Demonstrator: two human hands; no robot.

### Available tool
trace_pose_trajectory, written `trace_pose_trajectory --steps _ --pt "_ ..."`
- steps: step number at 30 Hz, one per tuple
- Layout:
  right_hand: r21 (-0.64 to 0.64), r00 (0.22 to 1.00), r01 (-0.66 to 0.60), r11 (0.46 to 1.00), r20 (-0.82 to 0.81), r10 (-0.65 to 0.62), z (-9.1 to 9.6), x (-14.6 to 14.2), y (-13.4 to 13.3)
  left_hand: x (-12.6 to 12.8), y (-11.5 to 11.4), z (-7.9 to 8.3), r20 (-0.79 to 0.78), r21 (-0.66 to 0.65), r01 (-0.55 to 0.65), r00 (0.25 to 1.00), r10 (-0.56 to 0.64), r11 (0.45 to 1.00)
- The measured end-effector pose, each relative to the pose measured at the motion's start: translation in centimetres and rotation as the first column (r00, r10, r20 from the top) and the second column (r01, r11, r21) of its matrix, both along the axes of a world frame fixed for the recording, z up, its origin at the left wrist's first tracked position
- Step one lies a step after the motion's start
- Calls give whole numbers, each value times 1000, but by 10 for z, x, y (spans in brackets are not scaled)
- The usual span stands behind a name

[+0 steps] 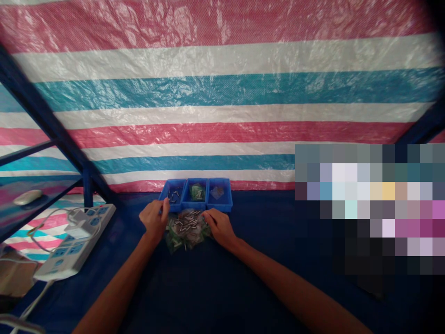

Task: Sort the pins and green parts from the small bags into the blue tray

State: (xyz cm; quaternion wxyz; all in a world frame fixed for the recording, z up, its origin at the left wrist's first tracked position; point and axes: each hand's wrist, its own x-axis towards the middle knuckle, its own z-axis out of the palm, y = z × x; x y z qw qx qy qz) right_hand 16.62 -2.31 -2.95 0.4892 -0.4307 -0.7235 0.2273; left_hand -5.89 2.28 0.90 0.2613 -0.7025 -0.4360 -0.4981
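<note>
two hands on one job: left hand (pixel 155 220) and right hand (pixel 218 226) bracket a small pile of mixed parts (pixel 186 227) on the dark blue table cover (pixel 208 287), the pile lying just in front of a blue three-bin tray (pixel 219 205). pile looks like short metal pins tangled with green and clear bits. left bin holds loose metal pins (pixel 173 192), middle bin green pieces (pixel 197 191), right bin contents too small to read. left hand sits at the pile's left edge, fingertips drawn narrow up by the left bin's front corner; can't tell if a pin is pinched there. right hand lies palm down with fingers curled onto the pile's right edge; grip state not readable either. judgement: step in hand reads as picking through the pile, with most of it still unsorted. next move calls for a fine two-finger pinch on a single pin, clear of the green bits, and a short carry over the bin's front wall. white power strip (pixel 74 241) sits well apart at left, striped tarp (pixel 222 93) behind.
</note>
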Motion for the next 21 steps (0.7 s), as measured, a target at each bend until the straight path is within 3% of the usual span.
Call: trace_pose_trajectory --steps 5,9,12,15,17,21 --pt "16 1000 0 1000 9 -1 -2 0 1 -6 20 4 -41 -106 -93 995 89 990" --pt "11 1000 8 1000 21 -8 -3 0 1 1 22 4 -56 -196 -116 993 107 974" --pt "7 1000 11 1000 23 -11 -2 1 1 5 16 4 -117 -280 72 987 -109 957" --pt "15 999 13 1000 33 -13 -1 1 0 9 6 6 -243 -489 270 871 -427 829" --pt "31 999 17 999 39 -18 -1 1 0 12 0 8 -301 -588 257 811 -502 767" --pt "54 998 25 998 63 -28 -3 1 1 15 -3 8 -321 -669 239 761 -563 704"
